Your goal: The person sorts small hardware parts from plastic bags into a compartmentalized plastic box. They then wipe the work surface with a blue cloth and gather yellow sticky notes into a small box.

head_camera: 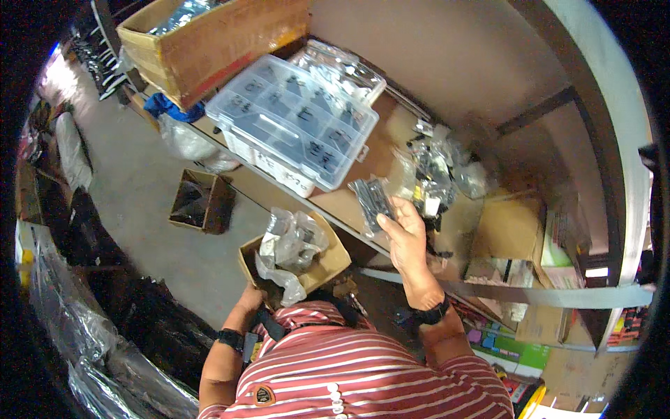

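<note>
In my right hand is a small clear plastic bag of dark parts, pinched between thumb and fingers above the shelf's front edge. My left hand grips the near left side of an open cardboard box, held against my waist. Crumpled clear plastic bags fill much of that box and spill over its near rim. Just beyond the right hand, a pile of small bagged parts lies on the shelf.
Stacked clear-lidded compartment cases bear handwriting and sit near the shelf edge. A large cardboard carton stands behind them. On the floor is a small open box. A metal shelf rail crosses at right, beside more cartons.
</note>
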The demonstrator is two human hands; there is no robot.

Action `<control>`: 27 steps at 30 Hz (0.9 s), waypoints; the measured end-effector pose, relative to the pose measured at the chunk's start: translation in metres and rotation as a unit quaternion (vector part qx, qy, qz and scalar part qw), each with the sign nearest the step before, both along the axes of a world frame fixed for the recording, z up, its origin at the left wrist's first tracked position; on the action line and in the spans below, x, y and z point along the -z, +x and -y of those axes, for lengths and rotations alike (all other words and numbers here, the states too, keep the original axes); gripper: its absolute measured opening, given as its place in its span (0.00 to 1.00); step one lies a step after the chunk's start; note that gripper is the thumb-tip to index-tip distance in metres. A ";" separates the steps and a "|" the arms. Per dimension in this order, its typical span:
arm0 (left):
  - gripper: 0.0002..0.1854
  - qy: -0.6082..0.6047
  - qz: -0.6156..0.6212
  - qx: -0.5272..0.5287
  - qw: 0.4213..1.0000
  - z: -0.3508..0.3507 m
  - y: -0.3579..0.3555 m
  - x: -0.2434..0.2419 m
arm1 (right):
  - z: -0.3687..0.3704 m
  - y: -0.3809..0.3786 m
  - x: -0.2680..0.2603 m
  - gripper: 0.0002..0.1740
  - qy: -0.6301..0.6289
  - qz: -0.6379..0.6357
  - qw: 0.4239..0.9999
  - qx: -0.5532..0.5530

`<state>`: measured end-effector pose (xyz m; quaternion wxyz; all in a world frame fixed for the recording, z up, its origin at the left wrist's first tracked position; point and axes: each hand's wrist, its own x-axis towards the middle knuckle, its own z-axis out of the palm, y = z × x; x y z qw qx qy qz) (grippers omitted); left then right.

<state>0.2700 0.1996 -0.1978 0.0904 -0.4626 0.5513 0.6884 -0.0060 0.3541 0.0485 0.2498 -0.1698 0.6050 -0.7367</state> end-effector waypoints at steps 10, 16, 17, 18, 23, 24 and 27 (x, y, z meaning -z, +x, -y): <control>0.16 0.024 -0.042 0.002 0.999 -0.001 0.008 0.034 | 0.000 -0.012 0.017 0.19 0.008 0.080 0.997 0.021; 0.11 0.026 -0.081 0.001 0.996 0.001 0.020 0.073 | 0.000 -0.026 0.062 0.18 0.030 0.050 0.996 0.062; 0.11 0.025 -0.063 -0.002 0.998 0.001 0.020 0.072 | -0.002 -0.030 0.077 0.17 0.039 0.037 0.996 0.068; 0.11 0.029 -0.047 -0.001 0.998 0.002 0.018 0.064 | -0.001 -0.031 0.083 0.15 0.037 0.089 0.994 0.058; 0.14 0.052 -0.003 0.001 0.999 -0.007 -0.010 0.027 | -0.044 -0.080 0.214 0.16 0.059 0.280 0.958 0.000; 0.14 0.041 0.002 -0.005 0.999 -0.002 -0.003 0.023 | -0.020 -0.070 0.199 0.16 0.081 0.269 0.960 -0.003; 0.14 0.033 -0.021 0.002 0.999 -0.003 0.001 0.030 | 0.029 -0.067 0.195 0.18 0.125 0.146 0.978 0.086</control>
